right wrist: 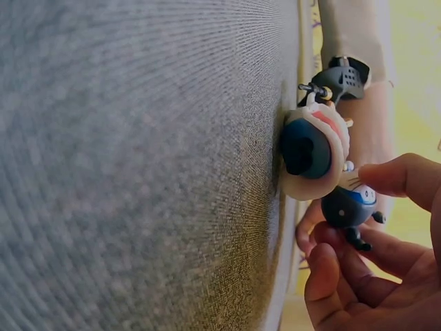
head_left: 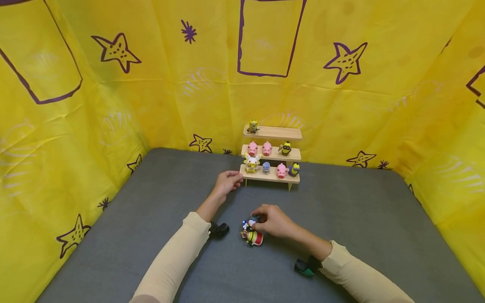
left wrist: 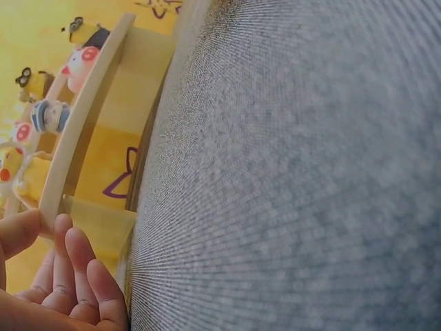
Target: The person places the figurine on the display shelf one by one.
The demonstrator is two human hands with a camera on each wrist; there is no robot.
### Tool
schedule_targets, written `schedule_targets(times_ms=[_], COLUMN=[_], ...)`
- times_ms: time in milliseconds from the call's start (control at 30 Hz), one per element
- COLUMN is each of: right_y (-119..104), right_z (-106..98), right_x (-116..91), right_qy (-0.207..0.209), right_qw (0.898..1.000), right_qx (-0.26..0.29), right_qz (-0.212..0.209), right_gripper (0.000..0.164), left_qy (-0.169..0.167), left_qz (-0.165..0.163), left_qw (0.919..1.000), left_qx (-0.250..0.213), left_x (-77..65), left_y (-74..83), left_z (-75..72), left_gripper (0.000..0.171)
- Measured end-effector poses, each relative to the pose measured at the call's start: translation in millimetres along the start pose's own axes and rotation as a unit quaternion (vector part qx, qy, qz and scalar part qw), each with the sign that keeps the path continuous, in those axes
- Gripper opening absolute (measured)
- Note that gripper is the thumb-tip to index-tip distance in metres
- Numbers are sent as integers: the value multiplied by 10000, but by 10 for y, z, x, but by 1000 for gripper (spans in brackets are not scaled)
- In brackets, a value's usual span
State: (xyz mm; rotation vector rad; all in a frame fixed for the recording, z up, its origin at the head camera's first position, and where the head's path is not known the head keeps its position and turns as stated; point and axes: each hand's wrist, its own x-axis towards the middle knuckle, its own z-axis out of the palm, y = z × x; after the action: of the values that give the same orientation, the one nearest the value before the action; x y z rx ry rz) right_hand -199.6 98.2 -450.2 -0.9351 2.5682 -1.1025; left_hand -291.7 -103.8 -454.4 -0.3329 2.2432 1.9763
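My left hand (head_left: 227, 183) pinches the left end of the lowest tier of a three-tier wooden display shelf (head_left: 265, 178), thumb on top and fingers beneath in the left wrist view. Between thumb and fingertips of my right hand (head_left: 279, 221) is a small dark figurine (right wrist: 342, 211) with a blue-and-white face. Right beside it, a yellow figurine with a red, white-edged cape (head_left: 258, 238) lies on the grey table; its dark-blue underside faces the right wrist camera. A small blue-and-white piece (head_left: 244, 224) shows by the held figurine; what it belongs to is unclear.
The lowest tier holds a white-eared yellow figurine (head_left: 251, 163), a blue-grey one (head_left: 266, 168), a pink pig (head_left: 281, 171) and a yellow-and-blue figurine (head_left: 294, 169). Two pigs and a yellow-and-black figurine (head_left: 286, 148) stand above. One yellow figurine (head_left: 253, 125) occupies the top tier. Yellow cloth (head_left: 212, 105) surrounds the table.
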Motion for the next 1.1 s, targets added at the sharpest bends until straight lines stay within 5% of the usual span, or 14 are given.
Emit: schedule_targets(times_ms=[1100], right_y=[-73], right_z=[-95], right_x=[10], right_qy=[90], right_qw=[9982], right_qx=[455], right_qz=[382], right_gripper=[27], left_qy=[-10], left_qz=[-49], left_qw=[10000], left_qx=[48], left_x=[29], left_y=[6], left_z=[-1], left_gripper=[35])
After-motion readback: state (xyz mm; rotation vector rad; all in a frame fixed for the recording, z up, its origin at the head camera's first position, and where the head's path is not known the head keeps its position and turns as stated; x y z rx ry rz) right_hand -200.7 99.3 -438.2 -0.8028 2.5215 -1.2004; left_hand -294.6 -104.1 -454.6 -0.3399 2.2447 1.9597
